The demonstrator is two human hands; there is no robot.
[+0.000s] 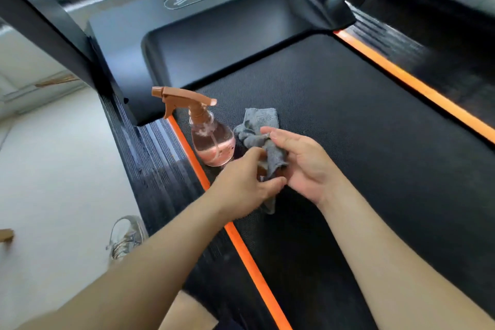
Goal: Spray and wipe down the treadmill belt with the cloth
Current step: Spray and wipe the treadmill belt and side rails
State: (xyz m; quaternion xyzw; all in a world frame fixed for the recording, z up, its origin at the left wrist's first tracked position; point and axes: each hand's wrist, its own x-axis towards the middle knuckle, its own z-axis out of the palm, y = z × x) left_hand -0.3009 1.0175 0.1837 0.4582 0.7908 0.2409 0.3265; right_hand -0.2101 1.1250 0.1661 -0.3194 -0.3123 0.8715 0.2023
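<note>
Cloth [263, 126]: grey, nubby, crumpled. Held just above the belt [348, 128] near its left edge, probably being bunched into a wiping pad.
Left hand [241, 187]: thumb and fingers pinch the cloth's lower fold.
Right hand [302, 163]: fingers lightly curled round its middle.
Spray bottle [213, 142]: clear, bulbous, pink liquid, brown trigger. Upright at the belt's left edge, within easy reach.
Belt: black, finely dimpled.
</note>
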